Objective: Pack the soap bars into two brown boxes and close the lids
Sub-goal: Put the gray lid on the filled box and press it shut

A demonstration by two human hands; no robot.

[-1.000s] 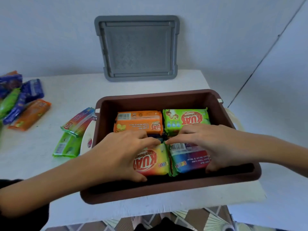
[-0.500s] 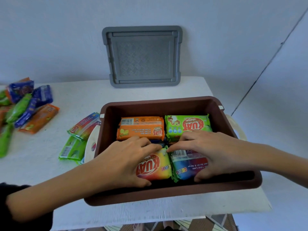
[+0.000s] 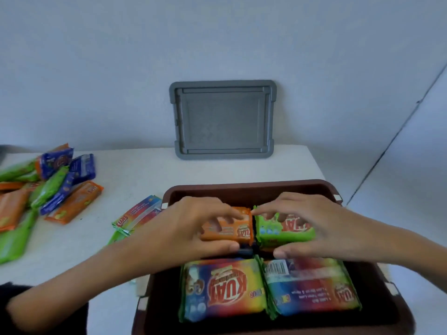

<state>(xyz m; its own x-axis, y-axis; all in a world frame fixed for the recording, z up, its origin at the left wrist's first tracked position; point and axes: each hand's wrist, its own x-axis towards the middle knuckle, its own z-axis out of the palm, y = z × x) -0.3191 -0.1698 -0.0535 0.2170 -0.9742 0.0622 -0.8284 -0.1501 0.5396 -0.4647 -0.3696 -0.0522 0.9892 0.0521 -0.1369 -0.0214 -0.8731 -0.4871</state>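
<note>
A brown box [image 3: 244, 187] stands open on the white table, holding wrapped soap bars in two rows. At the front lie two rainbow-wrapped bars [image 3: 222, 290] [image 3: 312, 288]. Behind them, my left hand [image 3: 191, 228] grips an orange bar [image 3: 232, 229] between thumb and fingers. My right hand [image 3: 312, 226] grips a green bar [image 3: 283, 229] beside it in the same way. Darker bars show underneath the top layer.
A grey lid [image 3: 222, 119] leans upright against the wall behind the box. A heap of loose soap bars [image 3: 48, 187] lies at the table's left. Two more bars [image 3: 137, 216] lie just left of the box. The table's right edge runs close to the box.
Both hands have left the two front rainbow bars and moved back onto the orange and green bars. The camera has tilted so the box sits lower in view.
</note>
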